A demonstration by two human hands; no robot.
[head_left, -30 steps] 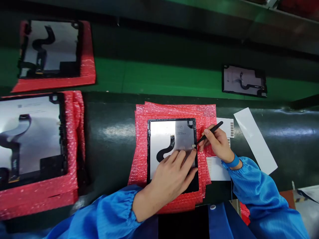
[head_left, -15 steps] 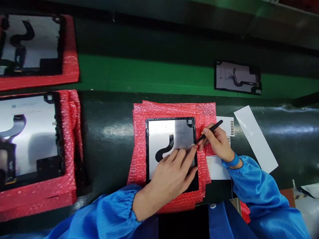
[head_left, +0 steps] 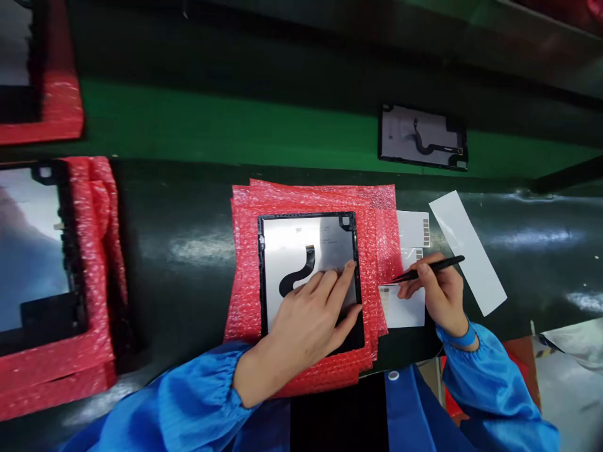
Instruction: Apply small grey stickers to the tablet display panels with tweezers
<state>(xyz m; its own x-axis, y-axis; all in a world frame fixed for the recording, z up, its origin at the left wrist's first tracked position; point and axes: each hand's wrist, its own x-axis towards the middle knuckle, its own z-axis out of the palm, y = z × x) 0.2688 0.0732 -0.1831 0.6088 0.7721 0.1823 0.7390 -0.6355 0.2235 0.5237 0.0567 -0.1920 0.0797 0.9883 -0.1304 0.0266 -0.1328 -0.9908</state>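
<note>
A black-framed display panel (head_left: 287, 245) with a silver back and a curved black ribbon cable (head_left: 301, 270) lies on stacked red bubble-wrap sheets (head_left: 245, 263). My left hand (head_left: 313, 314) rests on the panel, fingers apart, its index fingertip at the right frame edge. To the right, my right hand (head_left: 438, 289) grips black tweezers (head_left: 436, 266), whose tips point left over the edge of a white label sheet (head_left: 407, 307). Another white sheet (head_left: 412, 229) with small tan labels lies just above, partly under the red wrap.
A blank white strip (head_left: 468, 254) lies at the right. A similar panel (head_left: 421, 137) sits on the green surface at the back. More panels on red wrap (head_left: 94, 251) are at the left. The table's front edge is close to my body.
My right hand with the tweezers has moved from the panel's right edge to the right and down, over the label sheet. My left hand stays on the panel. The view has shifted right.
</note>
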